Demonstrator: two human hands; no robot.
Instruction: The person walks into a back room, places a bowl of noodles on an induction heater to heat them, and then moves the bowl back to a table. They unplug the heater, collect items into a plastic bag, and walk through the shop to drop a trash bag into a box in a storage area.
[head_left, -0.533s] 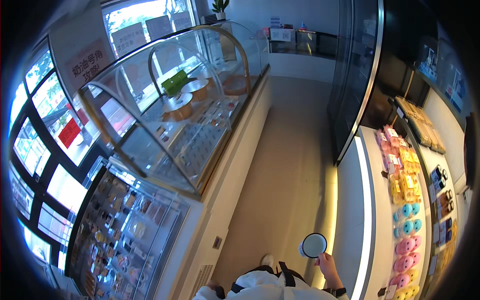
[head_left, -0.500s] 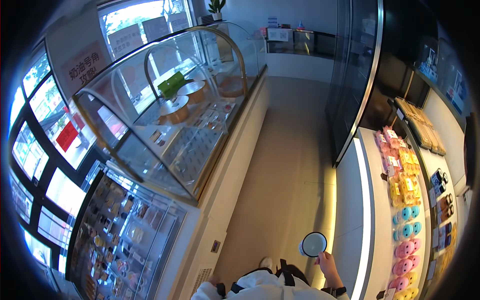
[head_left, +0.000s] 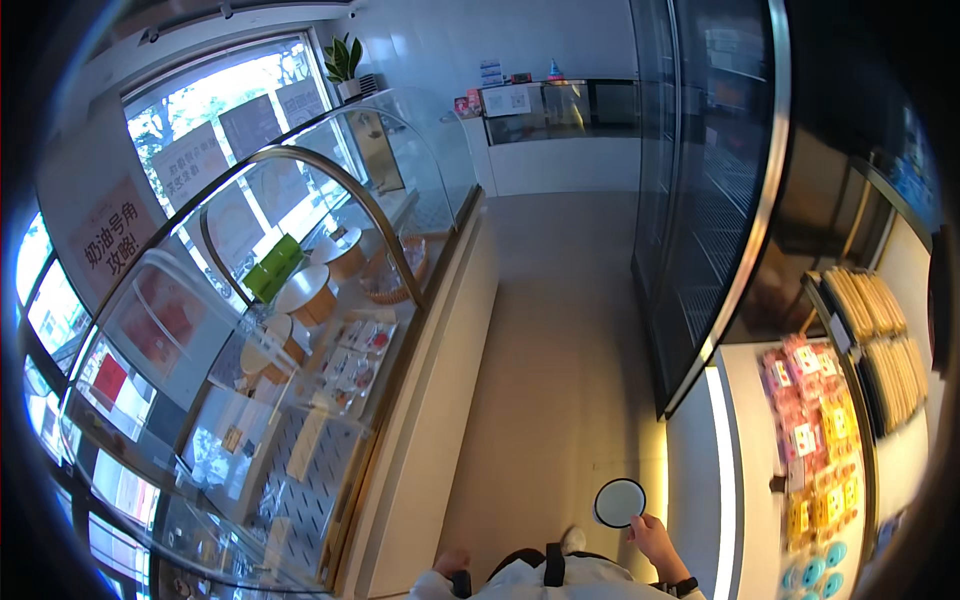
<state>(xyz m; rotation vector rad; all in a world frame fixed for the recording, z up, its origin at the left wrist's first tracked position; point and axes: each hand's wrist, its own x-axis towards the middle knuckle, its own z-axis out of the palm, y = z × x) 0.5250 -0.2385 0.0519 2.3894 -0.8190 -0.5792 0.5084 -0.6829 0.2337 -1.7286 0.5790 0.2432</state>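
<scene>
White with a dark rim, a round cup point(head_left: 620, 502) is at the near right of the walkway floor point(head_left: 545, 350), held up above it in the right hand point(head_left: 652, 540). That hand's fingers are bent and pinch the cup at its near right side; they cover the place where a handle would be, so the grip itself is hard to make out. The cup's outer wall is almost wholly hidden below its rim. The left hand point(head_left: 453, 561) hangs at the near edge, small and blurred; whether its fingers are spread or pressed together I cannot tell. One shoe point(head_left: 573, 540) shows only in part beyond the clothing.

On the left, reflections on the glass display case point(head_left: 352, 187) blur its contents: a green box point(head_left: 273, 268), round wooden stands point(head_left: 308, 295) and, farther off, a wicker basket point(head_left: 385, 285). On the right, the dark tall cabinet point(head_left: 690, 200) shows its shelves only dimly. Nearer, past pink packs point(head_left: 800, 390) and yellow packs point(head_left: 833, 490), the blue-lidded tubs point(head_left: 815, 575) are cut off by the dark rim of the view.

Against half a second ago, the far counter point(head_left: 560, 165) looks closer, and another wooden stand has come clear in the case. The pink-lidded tubs at near right have gone out of view. The cup remains in the same hand.
</scene>
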